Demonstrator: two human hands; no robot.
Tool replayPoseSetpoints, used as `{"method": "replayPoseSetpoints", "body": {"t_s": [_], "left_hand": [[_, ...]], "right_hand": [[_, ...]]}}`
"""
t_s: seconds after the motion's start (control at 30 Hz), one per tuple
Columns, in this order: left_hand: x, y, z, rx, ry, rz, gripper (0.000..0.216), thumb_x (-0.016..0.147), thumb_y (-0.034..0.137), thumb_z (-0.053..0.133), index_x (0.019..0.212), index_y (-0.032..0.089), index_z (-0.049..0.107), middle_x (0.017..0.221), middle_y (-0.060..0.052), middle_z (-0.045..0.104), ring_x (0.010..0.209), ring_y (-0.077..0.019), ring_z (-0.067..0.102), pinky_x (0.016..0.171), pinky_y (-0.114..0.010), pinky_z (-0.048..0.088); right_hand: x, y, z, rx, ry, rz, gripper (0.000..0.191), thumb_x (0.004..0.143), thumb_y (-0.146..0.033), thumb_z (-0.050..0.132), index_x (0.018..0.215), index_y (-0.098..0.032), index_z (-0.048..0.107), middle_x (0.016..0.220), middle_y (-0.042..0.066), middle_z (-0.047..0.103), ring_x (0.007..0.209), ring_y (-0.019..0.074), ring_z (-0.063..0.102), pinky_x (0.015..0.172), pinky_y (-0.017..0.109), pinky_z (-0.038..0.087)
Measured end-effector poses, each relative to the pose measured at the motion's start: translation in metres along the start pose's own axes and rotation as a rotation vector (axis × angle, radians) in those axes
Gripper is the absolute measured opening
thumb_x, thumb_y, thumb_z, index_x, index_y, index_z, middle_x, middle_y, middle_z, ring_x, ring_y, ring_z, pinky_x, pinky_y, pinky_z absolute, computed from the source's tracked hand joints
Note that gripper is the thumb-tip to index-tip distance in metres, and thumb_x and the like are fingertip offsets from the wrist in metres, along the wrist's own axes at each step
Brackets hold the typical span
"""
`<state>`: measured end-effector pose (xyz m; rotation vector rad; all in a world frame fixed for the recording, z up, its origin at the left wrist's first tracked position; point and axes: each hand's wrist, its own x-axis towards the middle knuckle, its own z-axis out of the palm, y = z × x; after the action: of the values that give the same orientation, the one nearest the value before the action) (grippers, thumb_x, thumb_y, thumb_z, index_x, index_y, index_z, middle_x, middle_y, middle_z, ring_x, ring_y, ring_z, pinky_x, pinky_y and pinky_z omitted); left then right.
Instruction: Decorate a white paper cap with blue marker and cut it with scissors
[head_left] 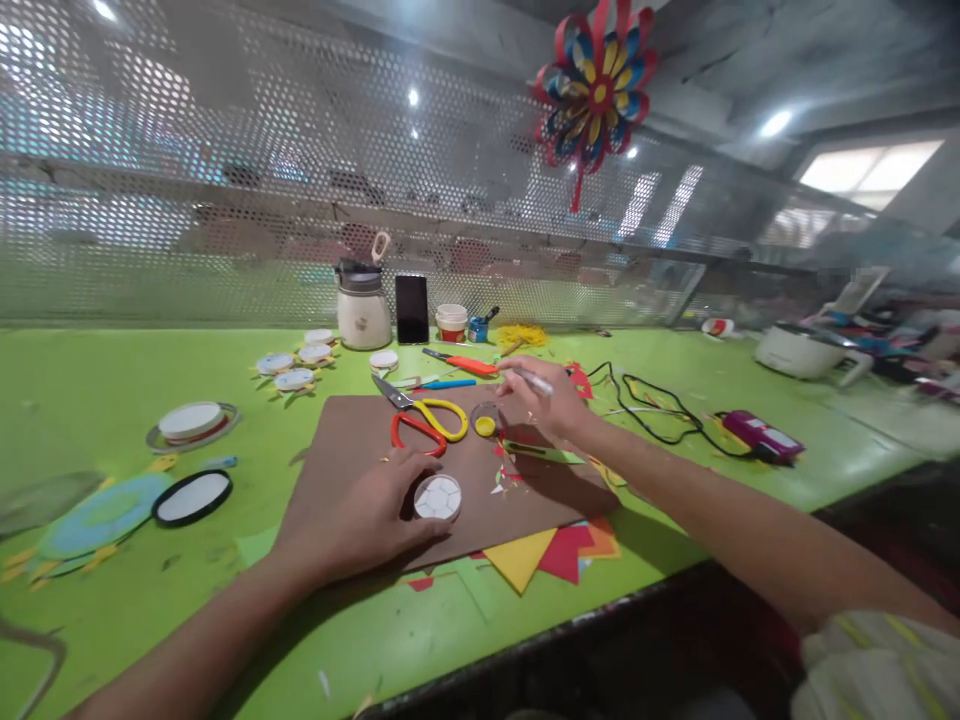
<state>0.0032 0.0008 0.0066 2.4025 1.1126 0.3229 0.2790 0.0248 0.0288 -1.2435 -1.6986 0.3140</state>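
Note:
My left hand [367, 512] rests on the brown board [337, 440], its thumb and fingers closed around a small round white disc [438, 498] with a pattern of dark lines like a turtle shell. My right hand [547, 400] is raised over the board's far right part, pinching a slim white stick like a pen [534, 380]. Just left of that hand is a small clear dish [485, 420] with something yellow in it. Scissors [424, 415] with one red and one yellow handle lie open between the hands. Below my right hand are a green strip [546, 454] and coloured paper scraps [501, 472].
An orange-handled cutter [471, 365] and a blue pen [448, 384] lie beyond the board. Coloured paper sheets [523, 560] stick out under its near edge. Paper turtles [105, 515] lie left. A jug [364, 308] and phone [412, 310] stand behind; a corded purple device [761, 437] lies right.

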Motion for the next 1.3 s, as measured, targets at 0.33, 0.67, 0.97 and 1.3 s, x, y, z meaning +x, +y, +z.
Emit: {"method": "replayPoseSetpoints", "body": {"t_s": [0.33,0.67,0.97,1.3], "left_hand": [[0.0,-0.001,0.0,-0.002,-0.008,0.047,0.059,0.08,0.052,0.067,0.127,0.017,0.066,0.127,-0.017,0.064,0.115,-0.0365,0.063,0.098,-0.048,0.052],[0.003,0.0,0.001,0.003,-0.031,0.017,0.063,0.079,0.052,0.068,0.129,0.016,0.065,0.129,-0.017,0.062,0.117,-0.0382,0.062,0.098,-0.05,0.052],[0.002,-0.002,0.001,-0.009,-0.019,0.014,0.062,0.077,0.045,0.071,0.132,0.017,0.063,0.135,-0.017,0.062,0.124,-0.0378,0.059,0.103,-0.05,0.049],[-0.002,0.0,0.0,0.004,-0.004,0.005,0.06,0.079,0.044,0.068,0.134,0.02,0.062,0.136,-0.018,0.062,0.123,-0.039,0.061,0.101,-0.053,0.051]], "right_hand": [[0.042,0.027,0.002,-0.26,-0.088,0.066,0.018,0.094,-0.02,0.056,0.102,-0.017,0.072,0.073,0.002,0.074,0.074,0.0201,0.069,0.08,0.037,0.052],[0.052,0.043,0.003,-0.438,-0.2,0.13,0.028,0.1,-0.037,0.064,0.118,-0.016,0.066,0.11,0.006,0.071,0.095,0.021,0.07,0.089,0.044,0.057],[0.056,0.056,0.009,-0.531,-0.227,0.146,0.033,0.099,-0.035,0.065,0.127,-0.017,0.063,0.127,0.01,0.066,0.106,0.0241,0.068,0.09,0.045,0.059],[0.07,0.071,0.016,-0.572,-0.214,0.185,0.034,0.1,-0.035,0.065,0.129,-0.018,0.062,0.13,0.01,0.065,0.108,0.0245,0.068,0.091,0.046,0.059]]}}
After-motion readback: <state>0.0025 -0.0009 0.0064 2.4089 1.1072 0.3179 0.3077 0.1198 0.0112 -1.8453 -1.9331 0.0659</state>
